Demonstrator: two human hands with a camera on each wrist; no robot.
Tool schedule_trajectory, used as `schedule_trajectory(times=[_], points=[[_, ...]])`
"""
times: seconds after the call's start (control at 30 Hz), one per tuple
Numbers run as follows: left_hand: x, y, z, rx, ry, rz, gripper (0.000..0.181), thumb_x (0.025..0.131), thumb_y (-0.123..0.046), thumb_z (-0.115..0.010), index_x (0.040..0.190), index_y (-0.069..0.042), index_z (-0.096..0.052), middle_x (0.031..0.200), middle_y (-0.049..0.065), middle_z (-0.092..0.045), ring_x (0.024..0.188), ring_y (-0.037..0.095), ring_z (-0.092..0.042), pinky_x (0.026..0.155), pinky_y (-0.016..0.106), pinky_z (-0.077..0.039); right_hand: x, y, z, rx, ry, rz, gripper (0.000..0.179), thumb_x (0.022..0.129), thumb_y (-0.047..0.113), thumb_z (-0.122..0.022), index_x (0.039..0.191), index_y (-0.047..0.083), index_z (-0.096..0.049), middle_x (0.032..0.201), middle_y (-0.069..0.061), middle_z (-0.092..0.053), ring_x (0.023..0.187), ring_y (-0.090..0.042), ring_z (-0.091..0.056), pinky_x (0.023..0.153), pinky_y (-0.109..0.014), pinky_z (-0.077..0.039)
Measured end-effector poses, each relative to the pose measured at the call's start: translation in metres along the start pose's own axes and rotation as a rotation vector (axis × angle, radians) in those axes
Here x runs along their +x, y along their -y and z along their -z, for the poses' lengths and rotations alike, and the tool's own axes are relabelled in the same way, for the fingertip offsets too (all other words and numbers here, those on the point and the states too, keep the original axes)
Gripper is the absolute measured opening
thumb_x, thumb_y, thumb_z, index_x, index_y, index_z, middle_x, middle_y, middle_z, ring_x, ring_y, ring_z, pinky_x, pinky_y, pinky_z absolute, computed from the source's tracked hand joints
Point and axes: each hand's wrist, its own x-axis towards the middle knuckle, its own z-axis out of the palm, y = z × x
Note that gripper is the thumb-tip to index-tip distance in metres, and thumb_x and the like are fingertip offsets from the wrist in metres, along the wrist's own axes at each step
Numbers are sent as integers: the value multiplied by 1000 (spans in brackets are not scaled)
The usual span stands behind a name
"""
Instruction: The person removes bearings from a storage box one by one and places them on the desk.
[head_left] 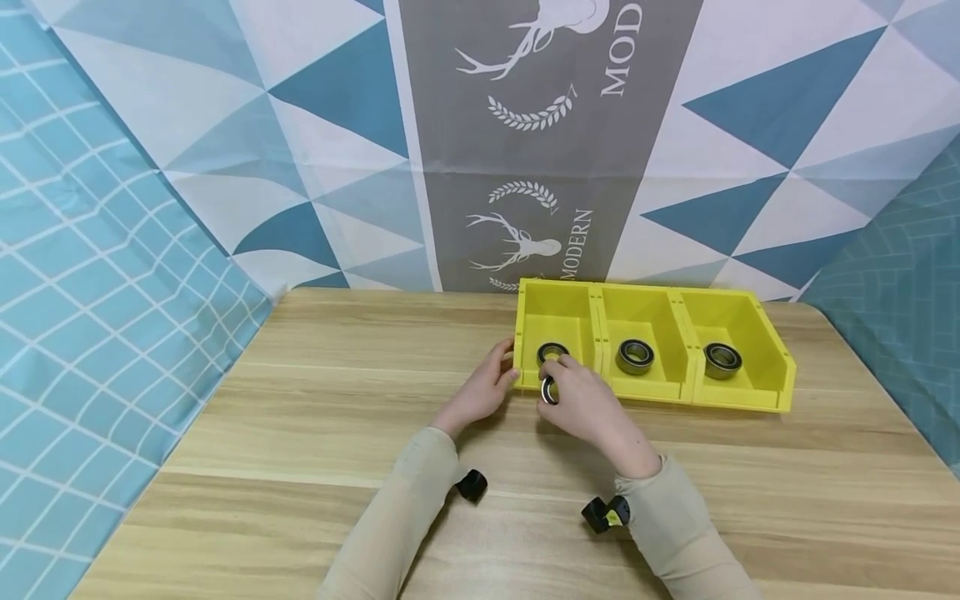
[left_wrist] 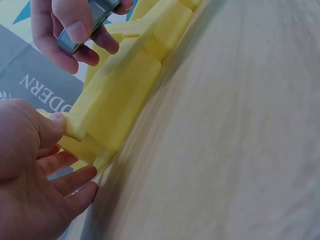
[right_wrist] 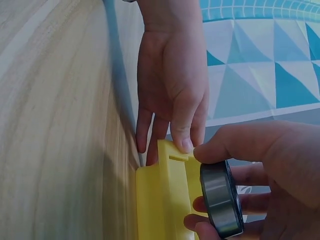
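My right hand (head_left: 581, 400) pinches a metal ball bearing (head_left: 545, 391) between thumb and fingers, above the front of the left compartment. In the right wrist view this bearing (right_wrist: 220, 202) is tilted on edge, its shiny outer ring showing. A second bearing (head_left: 552, 345) lies in the left compartment, partly behind the right hand. My left hand (head_left: 483, 386) grips the left front corner of the yellow bin (head_left: 750, 400); its thumb presses the rim and its fingers lie along the outer side.
One bearing (head_left: 627, 364) lies in the middle compartment and another bearing (head_left: 718, 373) in the right one. The bin stands at the back of the wooden table (head_left: 300, 375), near a patterned cloth backdrop (head_left: 345, 92). Dark devices sit at both wrists.
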Motion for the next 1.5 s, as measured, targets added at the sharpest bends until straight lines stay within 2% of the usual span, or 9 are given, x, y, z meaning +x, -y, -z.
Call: schedule_trajectory(times=[0.1, 0.27, 0.67, 0.93, 1.17, 1.5], points=[[5, 11, -3, 18, 1, 5, 53, 97, -10, -39, 144, -5, -15, 148, 13, -23, 129, 26, -38, 106, 35, -33, -1, 0, -1, -10, 3, 18, 32, 71, 18, -68, 100, 5, -61, 93, -8, -56, 69, -15, -51, 59, -28, -45], [8, 15, -4, 1, 1, 7, 54, 97, -9, -40, 144, -5, -15, 148, 12, -23, 129, 26, -37, 106, 35, -32, -1, 2, -1, -17, 5, 31, 31, 71, 17, -69, 99, 5, -63, 90, -7, -54, 68, -15, -49, 59, -28, -45], [9, 14, -1, 14, 3, 10, 53, 97, -11, -39, 144, -5, -16, 148, 12, -24, 129, 25, -38, 106, 35, -32, -2, 4, 0, -34, 31, 62, 28, 71, 17, -69, 96, 5, -63, 87, -5, -51, 67, -15, -49, 60, -29, -46], [10, 12, 0, 22, 6, 44, 54, 97, -15, -40, 145, -9, -15, 149, 9, -22, 130, 22, -37, 107, 33, -30, -3, 5, 2, -48, 50, 88, 27, 70, 16, -69, 94, 5, -63, 89, -7, -52, 68, -16, -50, 60, -29, -46], [10, 15, -1, 77, -6, 30, 55, 97, -16, -41, 144, -6, -16, 147, 13, -28, 130, 25, -37, 110, 38, -26, -4, 7, 1, -41, 96, 72, 29, 69, 15, -69, 95, 8, -63, 91, -8, -53, 70, -16, -50, 61, -30, -46], [7, 14, -2, 44, -4, 27, 52, 97, -14, -40, 143, -5, -17, 147, 13, -26, 130, 24, -37, 109, 36, -26, -6, 7, -4, -51, 134, 75, 35, 67, 16, -71, 97, 2, -61, 89, -9, -53, 69, -17, -50, 62, -31, -47]])
